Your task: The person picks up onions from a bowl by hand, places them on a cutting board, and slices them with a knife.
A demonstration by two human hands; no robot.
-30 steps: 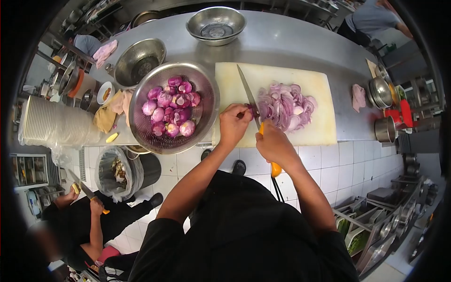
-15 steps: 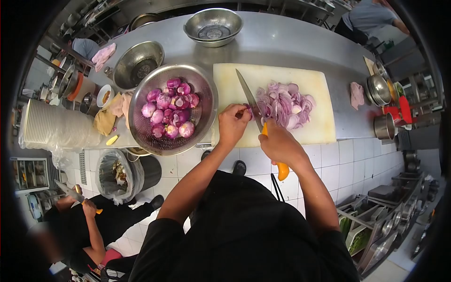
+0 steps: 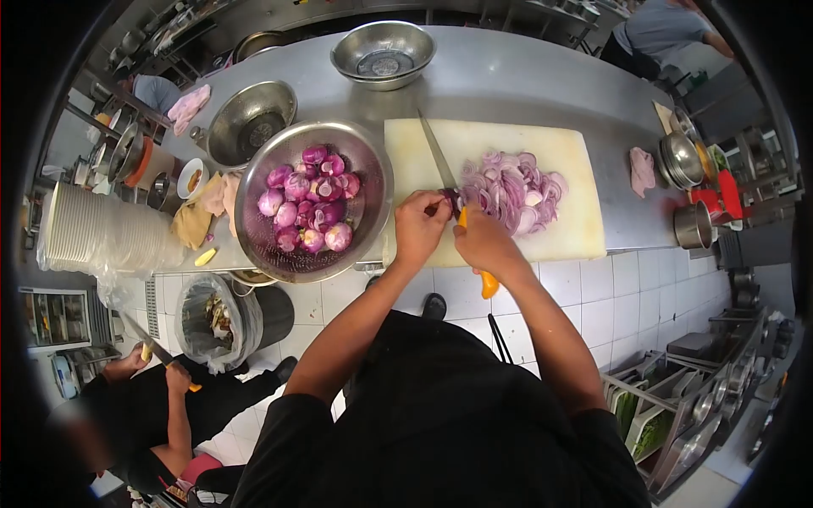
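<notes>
- Head view, holding side: your left hand [image 3: 421, 229] is nearly closed, fingertips curled in a pinch on a small dark-purple onion piece [image 3: 451, 201], over the left part of the white rectangular cutting board [image 3: 583, 237];
- same view, cutting side: your right hand [image 3: 487, 241] is wrapped firmly round the orange handle of a long, pointed steel knife [image 3: 435, 151]; the blade slants toward the far side of the board, right beside your pinched fingertips;
- about them: a loose heap of pale purple-and-white onion slices [image 3: 515, 195] lies just right of the blade; a round, shiny metal bowl [image 3: 371, 229] of whole purple onions [image 3: 310, 200] stands just left of the board, on the grey steel counter [image 3: 517, 76];
- what could go wrong: with so little onion left to grip, the piece could roll or slip, and your fingertips could then meet the edge; wet slices crowding the blade could push it off line; the bowl seems to overhang the counter's front edge, so a bumped forearm might tip it;
- hard to make out: your fingers and knuckles cover most of the piece, so its cut face and your thumb's exact place cannot be told; nor can you see whether the edge touches the board
</notes>
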